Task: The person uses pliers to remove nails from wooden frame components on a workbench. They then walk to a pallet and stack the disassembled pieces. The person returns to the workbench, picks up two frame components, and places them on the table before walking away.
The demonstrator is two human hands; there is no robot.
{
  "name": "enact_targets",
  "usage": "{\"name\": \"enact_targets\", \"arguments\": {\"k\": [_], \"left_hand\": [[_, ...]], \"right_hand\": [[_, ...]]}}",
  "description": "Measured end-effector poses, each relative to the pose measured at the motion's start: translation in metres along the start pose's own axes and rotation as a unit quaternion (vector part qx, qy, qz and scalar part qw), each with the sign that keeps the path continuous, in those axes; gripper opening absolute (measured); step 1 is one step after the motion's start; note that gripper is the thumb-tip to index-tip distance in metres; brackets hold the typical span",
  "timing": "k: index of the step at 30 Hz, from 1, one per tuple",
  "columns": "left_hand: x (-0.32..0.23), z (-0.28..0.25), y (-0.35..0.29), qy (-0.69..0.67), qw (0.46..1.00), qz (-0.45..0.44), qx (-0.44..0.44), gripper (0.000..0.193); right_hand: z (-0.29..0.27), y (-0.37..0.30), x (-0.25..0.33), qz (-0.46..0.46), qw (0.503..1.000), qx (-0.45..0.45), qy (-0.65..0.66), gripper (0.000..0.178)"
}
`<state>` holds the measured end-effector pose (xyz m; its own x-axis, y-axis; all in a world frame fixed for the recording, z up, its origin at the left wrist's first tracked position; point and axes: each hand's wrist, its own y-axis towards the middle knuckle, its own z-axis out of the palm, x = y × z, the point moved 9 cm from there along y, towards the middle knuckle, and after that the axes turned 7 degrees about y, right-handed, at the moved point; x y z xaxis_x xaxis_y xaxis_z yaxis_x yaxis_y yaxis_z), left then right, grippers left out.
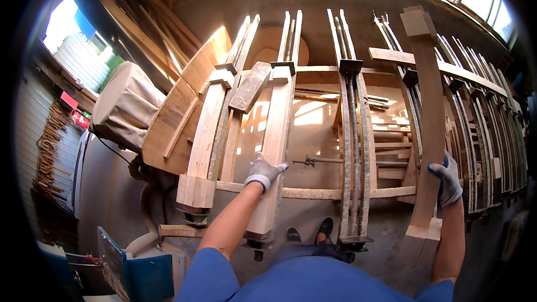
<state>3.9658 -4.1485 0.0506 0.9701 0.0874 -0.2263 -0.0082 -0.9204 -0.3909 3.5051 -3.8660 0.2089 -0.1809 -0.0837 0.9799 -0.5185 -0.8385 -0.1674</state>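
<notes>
My right hand [446, 179], in a grey glove with blue fingertips, grips the edge of a long wooden beam [432, 106]. That beam is held lengthwise away from me, with a thicker block at its far end and another at its near end. My gloved left hand [264, 170] lies on a second pale wooden beam [274, 128], its thumb stretched out to the right. This second beam rests in a long bar clamp. Further left, a third beam [206, 128] with thicker end blocks lies in another clamp [196, 217].
A short wood block [250, 88] lies across the rack near the left clamps. Bare bar clamps [351, 134] stand between my hands, and several more line the right. A light board [470, 72] crosses them. Curved plywood [170, 123] and a covered machine [124, 106] are left.
</notes>
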Motion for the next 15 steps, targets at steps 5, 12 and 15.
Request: {"name": "enact_targets", "arguments": {"k": [5, 12, 15], "left_hand": [[-0.008, 0.005, 0.013, 0.009, 0.998, -0.051, -0.018, 0.104], [-0.01, 0.014, 0.024, -0.037, 0.999, -0.015, -0.007, 0.102], [0.002, 0.015, 0.037, -0.069, 0.996, -0.002, -0.053, 0.104]], "right_hand": [[-0.002, -0.077, -0.032, 0.091, 0.995, -0.034, 0.023, 0.06], [-0.012, -0.209, -0.127, 0.126, 0.983, -0.132, -0.002, 0.056], [-0.003, -0.268, -0.144, 0.172, 0.968, -0.177, -0.044, 0.057]]}}
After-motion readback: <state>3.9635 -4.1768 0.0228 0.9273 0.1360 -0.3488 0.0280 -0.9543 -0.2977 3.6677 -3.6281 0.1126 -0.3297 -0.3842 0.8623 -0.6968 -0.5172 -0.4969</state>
